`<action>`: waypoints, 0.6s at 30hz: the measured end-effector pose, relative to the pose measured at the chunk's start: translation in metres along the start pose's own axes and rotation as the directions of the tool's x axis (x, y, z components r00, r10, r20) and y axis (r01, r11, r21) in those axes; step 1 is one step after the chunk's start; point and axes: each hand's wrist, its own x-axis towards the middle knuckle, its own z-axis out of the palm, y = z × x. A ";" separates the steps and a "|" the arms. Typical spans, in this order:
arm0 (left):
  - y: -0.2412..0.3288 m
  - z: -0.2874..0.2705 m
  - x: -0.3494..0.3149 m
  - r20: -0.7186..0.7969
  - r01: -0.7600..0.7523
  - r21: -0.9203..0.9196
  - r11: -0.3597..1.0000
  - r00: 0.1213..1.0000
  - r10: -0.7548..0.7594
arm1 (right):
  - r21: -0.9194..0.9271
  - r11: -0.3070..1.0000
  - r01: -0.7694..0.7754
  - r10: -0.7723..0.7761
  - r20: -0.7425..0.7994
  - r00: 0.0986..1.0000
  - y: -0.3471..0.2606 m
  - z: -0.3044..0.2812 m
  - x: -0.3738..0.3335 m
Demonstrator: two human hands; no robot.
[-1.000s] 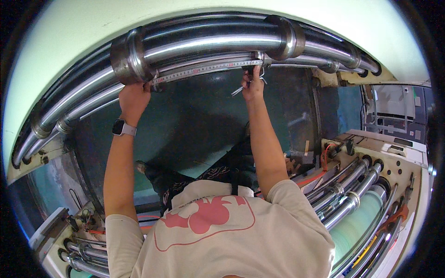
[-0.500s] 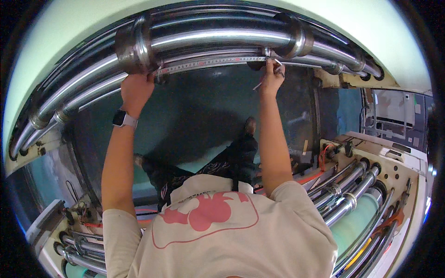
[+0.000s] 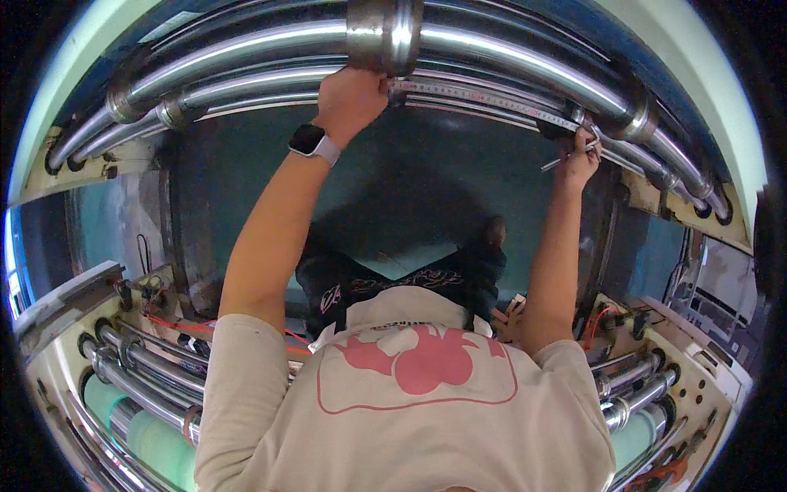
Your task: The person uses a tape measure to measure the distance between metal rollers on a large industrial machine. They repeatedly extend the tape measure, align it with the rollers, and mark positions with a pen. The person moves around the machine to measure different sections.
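A pale measuring tape with black and red marks stretches along the lower shafts, between my two hands. My left hand, with a watch at the wrist, is closed on the tape's left part, right under the large metal collar. At the tape's right end, beside a small fitting on the shaft, my right hand pinches the tape. A thin metal rod, perhaps a hex key, also sticks out of that hand. The left fingertips are partly hidden.
Thick polished shafts with collars span the machine ahead, between pale side frames. Behind me on both sides are more shafts and green rollers. Orange-red hoses run near the left frame. A dark floor panel lies below.
The whole scene has shifted to the right in the picture, as my view turned left. Both hands keep their places on the machine, with the tape still stretched between them.
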 end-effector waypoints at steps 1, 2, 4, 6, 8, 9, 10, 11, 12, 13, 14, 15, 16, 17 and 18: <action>-0.001 0.000 0.001 0.007 0.012 0.009 1.000 1.000 -0.012 | -0.006 1.000 0.014 -0.014 0.018 1.000 0.003 -0.001 0.002; -0.002 0.002 0.000 0.021 0.023 0.015 1.000 1.000 -0.023 | -0.017 1.000 0.025 -0.024 0.032 0.999 0.003 -0.004 0.002; -0.004 0.004 0.000 0.020 0.021 0.013 1.000 1.000 -0.021 | -0.046 0.999 0.017 -0.016 0.030 0.999 0.003 -0.007 0.002; -0.004 0.002 0.000 -0.016 -0.014 0.002 1.000 1.000 0.014 | -0.042 0.999 0.013 -0.012 0.018 1.000 0.006 -0.008 0.003; -0.004 0.004 0.001 0.015 0.002 0.013 1.000 1.000 -0.002 | 0.024 0.999 0.037 -0.038 0.071 0.997 0.009 -0.008 0.007; -0.005 0.005 0.002 0.030 0.009 0.018 1.000 0.999 -0.010 | 0.004 1.000 0.008 -0.008 0.055 0.998 0.009 -0.009 0.007; -0.005 0.006 0.002 0.020 0.001 0.014 1.000 1.000 -0.001 | -0.014 1.000 -0.021 0.021 0.040 0.999 0.007 -0.010 0.008; -0.005 0.006 0.002 0.009 -0.008 0.009 1.000 1.000 0.008 | -0.033 0.998 -0.048 0.049 0.024 0.999 0.004 -0.008 0.007; -0.005 0.006 0.003 -0.003 -0.016 0.004 1.000 1.000 0.016 | -0.041 0.998 -0.051 0.052 0.031 0.998 0.005 -0.009 0.008; -0.006 0.007 0.003 -0.009 -0.027 0.003 1.000 1.000 0.027 | -0.056 0.996 -0.065 0.065 0.007 0.998 0.005 -0.010 0.007; -0.006 0.008 0.002 -0.016 -0.036 0.002 0.999 0.999 0.036 | -0.070 0.994 -0.079 0.078 -0.016 0.997 0.002 -0.007 0.005; -0.007 0.008 0.002 -0.023 -0.045 0.000 0.999 0.999 0.045 | -0.084 0.992 -0.093 0.090 -0.039 0.995 0.001 -0.006 0.004; -0.008 0.009 0.002 -0.019 -0.048 -0.002 0.999 0.999 0.048 | -0.065 0.994 -0.089 0.088 -0.014 0.996 0.003 -0.009 0.006; -0.008 0.009 0.003 -0.016 -0.052 -0.004 0.999 0.999 0.052 | -0.046 0.995 -0.084 0.085 0.010 0.996 0.004 -0.012 0.009; -0.009 0.009 0.004 -0.012 -0.057 -0.006 0.998 0.998 0.057 | -0.026 0.996 -0.079 0.080 0.034 0.996 0.006 -0.014 0.012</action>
